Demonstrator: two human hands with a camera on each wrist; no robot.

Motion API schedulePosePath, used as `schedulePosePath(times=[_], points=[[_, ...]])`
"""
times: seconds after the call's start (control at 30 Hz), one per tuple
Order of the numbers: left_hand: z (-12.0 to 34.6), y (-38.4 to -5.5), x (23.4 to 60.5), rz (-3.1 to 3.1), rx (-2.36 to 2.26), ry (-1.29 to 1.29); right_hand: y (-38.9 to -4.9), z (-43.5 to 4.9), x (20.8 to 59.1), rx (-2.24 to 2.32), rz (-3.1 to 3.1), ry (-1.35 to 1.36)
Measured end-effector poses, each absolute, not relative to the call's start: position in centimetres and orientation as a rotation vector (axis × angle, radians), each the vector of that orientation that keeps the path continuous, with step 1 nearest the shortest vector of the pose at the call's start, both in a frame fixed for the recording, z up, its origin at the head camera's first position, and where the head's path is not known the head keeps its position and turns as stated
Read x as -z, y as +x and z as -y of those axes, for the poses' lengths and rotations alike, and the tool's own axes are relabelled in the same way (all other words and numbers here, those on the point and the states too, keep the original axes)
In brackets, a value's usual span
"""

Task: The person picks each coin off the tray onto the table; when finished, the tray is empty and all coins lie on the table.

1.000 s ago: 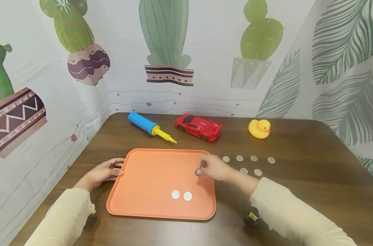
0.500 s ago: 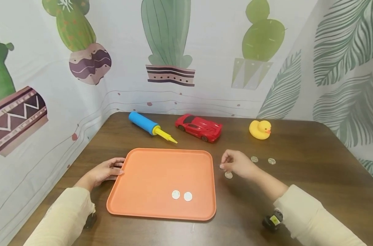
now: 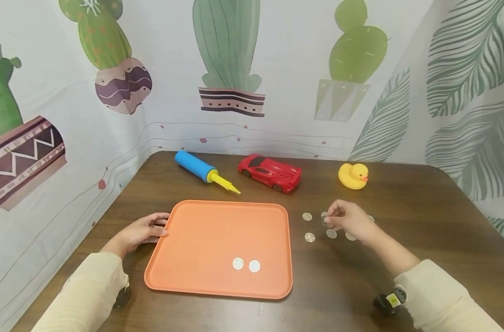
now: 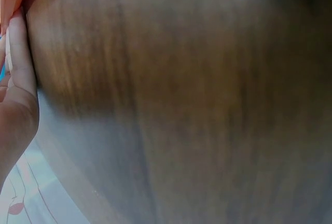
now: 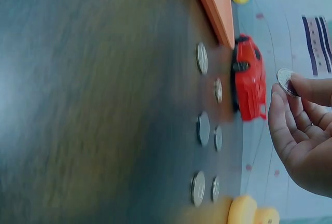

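My right hand is above the table, right of the tray, with a silvery coin pinched between thumb and fingertips. In the head view that coin is small and partly covered by the fingers. Below and around it, several coins lie flat in two loose rows on the wood, some hidden by the hand. An orange tray carries two coins towards its front right. At the tray's left edge, my left hand holds the rim, thumb on top; its other fingertips are hidden by the edge.
Along the back of the dark wooden table lie a blue and yellow hand pump, a red toy car and a yellow rubber duck. A cloth printed with cacti and leaves hangs behind the table.
My right hand has moved right with the pinched coin, from over the tray to over the coins on the table. The left hand and tray have stayed put.
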State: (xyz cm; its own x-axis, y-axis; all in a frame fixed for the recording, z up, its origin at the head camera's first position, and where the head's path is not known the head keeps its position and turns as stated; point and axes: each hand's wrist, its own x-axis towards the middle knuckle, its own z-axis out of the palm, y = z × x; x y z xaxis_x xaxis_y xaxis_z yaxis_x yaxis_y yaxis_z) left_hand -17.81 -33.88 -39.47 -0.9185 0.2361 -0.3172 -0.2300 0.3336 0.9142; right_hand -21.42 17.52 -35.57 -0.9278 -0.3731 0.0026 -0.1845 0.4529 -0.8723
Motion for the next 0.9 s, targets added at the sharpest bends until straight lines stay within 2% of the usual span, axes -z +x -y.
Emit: schedulePosePath(times=[0.7,0.9], points=[[33.8,-17.8,39.6,-2.214,-1.607,0.006,-21.2,-25.2,37.5,1.508,-2.531,-0.301],[33.9,-17.7,39.4,-2.217,-1.600,0.023,-21.0,-26.6,38.1,1.400,-2.603,-0.251]])
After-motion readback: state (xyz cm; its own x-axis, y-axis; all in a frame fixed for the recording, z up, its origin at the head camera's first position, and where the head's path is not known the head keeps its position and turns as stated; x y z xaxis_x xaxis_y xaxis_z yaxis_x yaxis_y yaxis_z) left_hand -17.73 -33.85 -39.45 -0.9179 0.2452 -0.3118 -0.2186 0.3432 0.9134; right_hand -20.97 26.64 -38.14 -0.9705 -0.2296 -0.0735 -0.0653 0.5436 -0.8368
